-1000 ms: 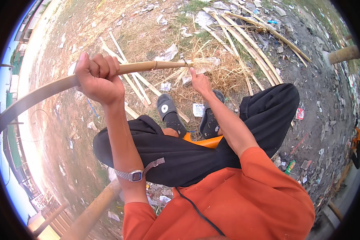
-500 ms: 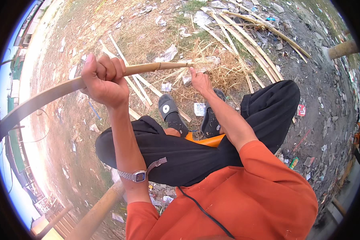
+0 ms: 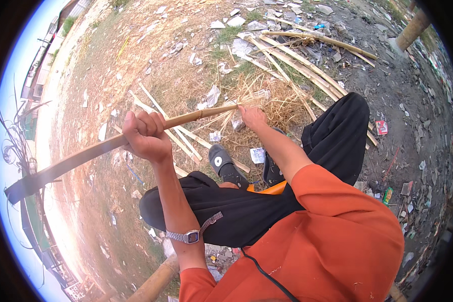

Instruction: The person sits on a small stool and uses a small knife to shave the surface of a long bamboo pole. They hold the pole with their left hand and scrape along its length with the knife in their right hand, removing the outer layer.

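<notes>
Bamboo strip [image 3: 105, 147], long, flat, tan, slants up from far left to centre, held above littered ground [image 3: 367, 83]. Left hand [image 3: 148, 138]: fingers clenched around it partway along. Right hand [image 3: 254, 119]: fingers at its narrow tip — whether pinching, I cannot tell. Beyond, pale split-bamboo lengths [image 3: 312, 75] lie piled.

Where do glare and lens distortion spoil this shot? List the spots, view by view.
Head view: glare bleaches the pale dirt ground near the left rim; head view: faint haze covers the left stretch of the long tan bamboo strip; head view: fisheye distortion curves the row of low distant buildings.
</notes>
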`<action>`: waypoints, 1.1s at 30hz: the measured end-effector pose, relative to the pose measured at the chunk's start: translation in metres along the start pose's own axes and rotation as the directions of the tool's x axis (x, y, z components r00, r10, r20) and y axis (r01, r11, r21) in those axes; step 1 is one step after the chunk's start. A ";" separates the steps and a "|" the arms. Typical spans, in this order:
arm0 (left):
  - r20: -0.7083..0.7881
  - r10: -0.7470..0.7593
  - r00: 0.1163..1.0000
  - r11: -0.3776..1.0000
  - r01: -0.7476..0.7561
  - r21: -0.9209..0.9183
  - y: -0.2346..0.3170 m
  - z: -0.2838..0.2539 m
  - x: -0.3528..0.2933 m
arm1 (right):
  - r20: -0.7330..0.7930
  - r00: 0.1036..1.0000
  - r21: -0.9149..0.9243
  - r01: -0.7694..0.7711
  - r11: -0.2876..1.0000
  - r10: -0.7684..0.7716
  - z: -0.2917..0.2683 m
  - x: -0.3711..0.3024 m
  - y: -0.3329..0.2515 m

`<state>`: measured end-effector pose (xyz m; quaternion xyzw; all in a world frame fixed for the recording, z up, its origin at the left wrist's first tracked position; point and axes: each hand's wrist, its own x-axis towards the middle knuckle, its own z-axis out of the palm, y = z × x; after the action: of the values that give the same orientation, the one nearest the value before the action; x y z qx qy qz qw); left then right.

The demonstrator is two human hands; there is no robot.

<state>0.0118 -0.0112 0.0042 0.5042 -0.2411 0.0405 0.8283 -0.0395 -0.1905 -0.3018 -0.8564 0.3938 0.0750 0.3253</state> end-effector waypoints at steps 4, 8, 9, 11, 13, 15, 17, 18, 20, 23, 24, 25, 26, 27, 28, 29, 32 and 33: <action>-0.056 0.009 0.998 1.000 -0.011 -0.027 0.000 -0.006 0.017 | 0.113 0.993 0.017 0.016 1.000 -0.018 -0.027 0.005 -0.016; -0.095 0.003 0.995 1.000 -0.004 -0.006 0.000 -0.011 0.015 | 0.127 0.992 0.307 -0.037 0.951 -0.003 -0.002 0.007 -0.009; -0.072 -0.004 0.997 1.000 0.002 -0.025 0.000 -0.011 0.015 | 0.127 0.992 0.285 -0.052 0.957 0.016 0.003 0.013 -0.006; -0.035 -0.032 0.999 0.998 0.030 -0.055 -0.003 -0.012 0.015 | 0.143 0.988 0.236 -0.092 0.967 0.059 0.013 0.021 0.002; 0.037 -0.041 0.998 0.999 0.042 -0.019 0.002 -0.010 0.007 | 0.153 0.986 0.168 -0.092 0.981 0.066 0.016 0.012 0.008; 0.073 -0.050 0.996 0.998 0.052 -0.033 0.002 -0.006 0.004 | 0.095 0.995 0.112 -0.021 0.994 0.010 0.007 0.017 0.008; 0.070 -0.055 0.996 0.998 0.058 -0.034 0.002 -0.002 0.004 | 0.064 0.998 0.080 -0.022 0.997 0.017 0.010 0.020 0.010; 0.070 -0.058 0.996 0.998 0.060 -0.032 0.002 -0.001 0.005 | 0.082 0.996 0.049 -0.023 0.999 0.019 0.009 0.021 0.010; 0.041 -0.058 0.997 0.998 0.059 -0.021 0.002 -0.002 0.007 | 0.108 0.994 -0.045 0.035 0.998 -0.030 0.010 0.026 0.013; 0.072 -0.056 0.996 0.998 0.057 -0.011 0.003 0.000 0.003 | 0.065 0.987 -0.214 0.159 0.964 -0.148 0.014 0.032 0.019; 0.093 -0.054 0.994 0.998 0.055 -0.008 0.004 0.000 0.001 | -0.005 0.985 -0.262 0.163 0.951 -0.171 0.017 0.031 0.018; 0.091 -0.055 0.994 0.998 0.057 -0.017 0.002 0.001 -0.001 | -0.073 0.978 -0.311 0.163 0.937 -0.194 0.019 0.030 0.019; 0.085 -0.052 0.995 0.998 0.054 -0.017 0.004 0.000 -0.002 | -0.058 0.974 -0.331 0.187 0.925 -0.218 0.017 0.030 0.014; 0.079 -0.050 0.996 0.999 0.051 -0.017 0.005 -0.002 -0.003 | -0.043 0.970 -0.352 0.210 0.912 -0.241 0.010 0.031 0.009; 0.010 -0.011 1.000 0.999 0.012 -0.034 0.003 -0.008 0.000 | -0.028 0.964 -0.372 0.234 0.898 -0.263 0.006 0.034 0.006; -0.014 -0.013 1.000 0.999 0.012 -0.034 0.005 -0.009 0.003 | -0.015 0.934 -0.409 0.319 0.855 -0.356 0.001 0.040 0.008; -0.052 -0.027 0.998 0.999 0.026 -0.032 0.005 -0.009 0.001 | 0.198 0.844 -0.537 0.519 0.665 -0.499 -0.029 0.070 0.018; -0.032 -0.020 0.999 0.999 0.019 -0.035 0.003 -0.008 0.000 | 0.261 0.744 -0.702 0.584 0.408 -0.616 -0.041 0.075 0.010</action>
<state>0.0139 -0.0032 0.0036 0.4914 -0.2232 0.0363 0.8411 -0.0009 -0.2677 -0.3038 -0.9940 -0.0003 0.0916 -0.0590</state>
